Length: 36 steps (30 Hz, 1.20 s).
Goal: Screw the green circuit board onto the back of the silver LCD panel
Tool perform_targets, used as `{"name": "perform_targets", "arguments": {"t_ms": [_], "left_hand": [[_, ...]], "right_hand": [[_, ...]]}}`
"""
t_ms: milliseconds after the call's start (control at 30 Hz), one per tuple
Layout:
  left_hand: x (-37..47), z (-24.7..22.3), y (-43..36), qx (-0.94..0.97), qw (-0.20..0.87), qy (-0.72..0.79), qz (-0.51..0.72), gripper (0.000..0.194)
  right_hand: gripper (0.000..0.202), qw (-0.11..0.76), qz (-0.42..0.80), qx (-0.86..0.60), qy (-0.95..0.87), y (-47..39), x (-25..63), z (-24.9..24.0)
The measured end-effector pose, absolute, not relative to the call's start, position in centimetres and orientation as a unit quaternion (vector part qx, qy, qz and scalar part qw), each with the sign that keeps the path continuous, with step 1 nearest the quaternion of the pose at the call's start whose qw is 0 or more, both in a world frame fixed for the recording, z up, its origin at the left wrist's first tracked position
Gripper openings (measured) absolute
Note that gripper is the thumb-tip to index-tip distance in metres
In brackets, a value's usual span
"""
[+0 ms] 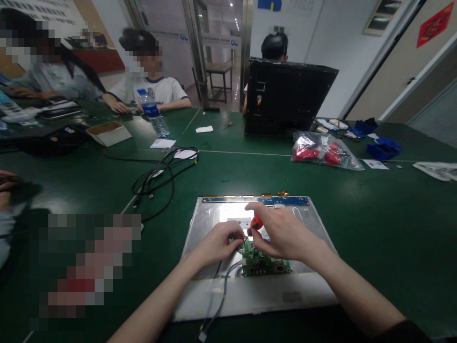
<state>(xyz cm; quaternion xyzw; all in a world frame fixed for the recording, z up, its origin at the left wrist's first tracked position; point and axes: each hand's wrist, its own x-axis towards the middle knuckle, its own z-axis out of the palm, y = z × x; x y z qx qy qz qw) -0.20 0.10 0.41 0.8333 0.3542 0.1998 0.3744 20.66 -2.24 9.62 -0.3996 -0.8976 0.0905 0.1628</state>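
A metal display panel (pixel 203 228) lies flat on the green table, with a blue strip board (pixel 232 200) along its far edge. On its middle sits a green circuit board (pixel 264 263). My right hand (pixel 278 228) is closed on a red and black screwdriver (pixel 256 223), whose shaft points down and left to the board's upper left corner. Beside that corner my left hand (pixel 224 240) has its fingers pinched together; what they hold, if anything, is hidden. Grey wires (pixel 224 295) run from the board's left side over the panel's near edge.
Black cables (pixel 173 171) lie coiled beyond the panel to the left, near a water bottle (pixel 153 112) and an open box (pixel 109 133). A bag with red items (pixel 324 151) and a large black screen (pixel 285 97) stand farther back. Several people sit around the table.
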Motion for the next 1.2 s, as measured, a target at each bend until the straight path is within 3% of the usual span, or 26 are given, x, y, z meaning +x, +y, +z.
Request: {"name": "perform_targets", "arguments": {"t_ms": [200, 400, 733, 967, 1200], "left_hand": [[-0.23, 0.13, 0.25, 0.843, 0.361, 0.343, 0.204, 0.008], [-0.29, 0.0, 0.27, 0.852, 0.353, 0.33, 0.2, 0.01], [-0.07, 0.12, 0.17, 0.848, 0.357, 0.339, 0.197, 0.01], [-0.12, -0.04, 0.12, 0.848, 0.356, 0.343, 0.19, 0.013], [-0.13, 0.2, 0.06, 0.844, 0.359, 0.343, 0.204, 0.014]], "right_hand": [[0.023, 0.151, 0.078, -0.396, -0.902, -2.25, 20.63, 9.81], [0.015, 0.143, 0.064, -0.398, -0.904, -2.3, 20.72, 9.91], [0.035, 0.145, 0.076, -0.409, -0.898, -2.27, 20.73, 9.77], [0.023, 0.142, 0.075, -0.417, -0.895, -2.14, 20.68, 9.71], [0.027, 0.148, 0.082, -0.405, -0.899, -2.26, 20.91, 10.06]]}}
